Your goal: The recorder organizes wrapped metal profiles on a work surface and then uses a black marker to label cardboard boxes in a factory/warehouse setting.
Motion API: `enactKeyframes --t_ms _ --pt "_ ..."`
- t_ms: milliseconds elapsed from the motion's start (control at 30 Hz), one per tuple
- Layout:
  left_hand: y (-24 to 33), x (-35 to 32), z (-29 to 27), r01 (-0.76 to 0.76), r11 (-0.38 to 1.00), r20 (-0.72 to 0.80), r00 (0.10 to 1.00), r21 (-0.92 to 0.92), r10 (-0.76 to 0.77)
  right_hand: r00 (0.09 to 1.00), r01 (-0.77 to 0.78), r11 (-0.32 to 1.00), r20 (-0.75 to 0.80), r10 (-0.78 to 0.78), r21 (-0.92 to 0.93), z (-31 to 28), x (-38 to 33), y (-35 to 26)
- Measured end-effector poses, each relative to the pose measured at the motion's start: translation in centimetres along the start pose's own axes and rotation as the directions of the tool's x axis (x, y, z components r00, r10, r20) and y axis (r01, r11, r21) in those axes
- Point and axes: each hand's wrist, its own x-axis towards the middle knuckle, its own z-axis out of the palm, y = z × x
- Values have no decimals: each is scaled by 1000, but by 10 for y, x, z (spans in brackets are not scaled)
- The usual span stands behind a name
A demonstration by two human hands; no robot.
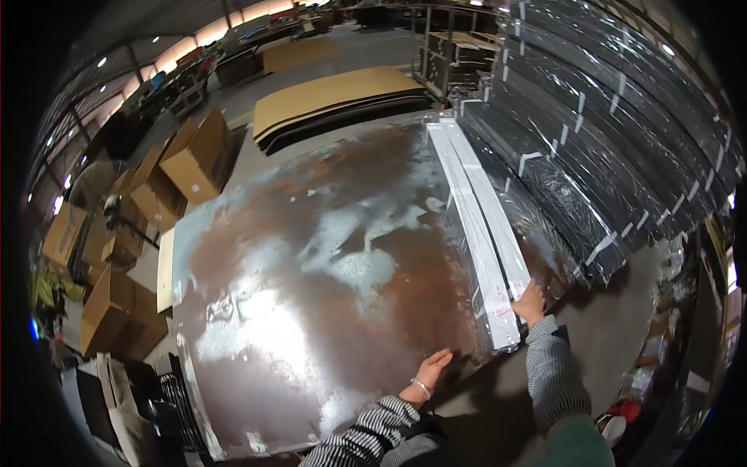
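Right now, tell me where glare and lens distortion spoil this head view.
Head view: ceiling lights glare white off the worn brown tabletop, washing out its left half; fisheye bends the white wrapped strips and stacked black bundles; corners go black; left hand and right hand stay readable.

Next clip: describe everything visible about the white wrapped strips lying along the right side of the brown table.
The white wrapped strips are two long, flat bars in clear shiny film, side by side, running from the far edge to the near edge of the worn brown table. Their near ends show reddish marks. The right hand rests on the near end of the right one; the left hand lies flat on the table's near edge, apart from them. Black wrapped bundles flank them.
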Motion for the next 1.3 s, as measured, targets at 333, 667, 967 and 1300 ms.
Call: enactKeyframes --t_ms 333,667,967,1300 --pt "-28 -112 -95 -184 958 -1 982 220 188 979 200 967 13 -205 155 53 -243 -91" --pt "-150 -367 -377 122 966 -96 990 228 -102 881 400 905 209 -423 145 69 -624 -222" --pt "-189 -462 -468 -347 890 -158 937 -295 312 762 558 815 291 -578 158 102 -751 -312" --pt "-17 -662 -394 -217 899 -132 975 -379 180 676 544 151 -325 -661 825 -8 -828 -285"
